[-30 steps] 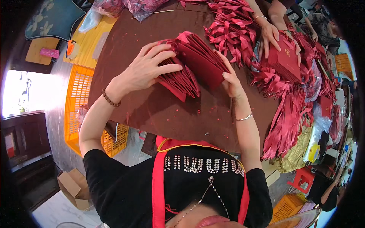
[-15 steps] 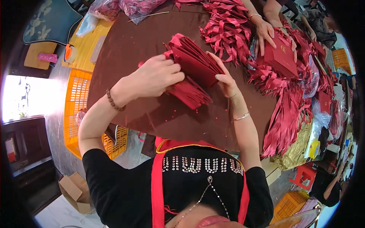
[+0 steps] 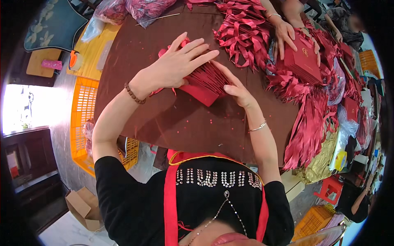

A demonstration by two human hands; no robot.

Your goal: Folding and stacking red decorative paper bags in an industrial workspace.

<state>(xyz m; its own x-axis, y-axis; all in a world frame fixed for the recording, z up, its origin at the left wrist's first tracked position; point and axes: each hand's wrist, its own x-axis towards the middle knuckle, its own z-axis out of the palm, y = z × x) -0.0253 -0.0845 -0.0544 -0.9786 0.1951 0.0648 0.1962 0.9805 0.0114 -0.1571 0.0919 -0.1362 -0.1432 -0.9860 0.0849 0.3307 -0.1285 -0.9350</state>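
A thick stack of flat red card pieces (image 3: pixel 202 93) lies tilted over the brown tabletop, its many edges showing side by side. Across its top and left part stretches my left hand (image 3: pixel 174 65), fingers spread and the thumb low at the near left side. My right hand (image 3: pixel 240 91) grips the stack's right end, thumb on the near side and fingers reaching along the far edge. Bits of red ribbon (image 3: pixel 162 52) stick out beside my left hand. The stack's underside and far left part are hidden.
Red ribbons (image 3: pixel 242 35) heap at the far middle and hang over the table's right side (image 3: pixel 305 131). At the far right, another person's hands (image 3: pixel 285 37) hold red cards with a gold emblem (image 3: pixel 303 59). An orange crate (image 3: pixel 84 110) stands left of the brown table (image 3: pixel 135 82).
My left hand has gone from curled fingers to stretched ones laid over the stack. The stack, parted in two before, is now together and more level. The other person's hands barely moved.
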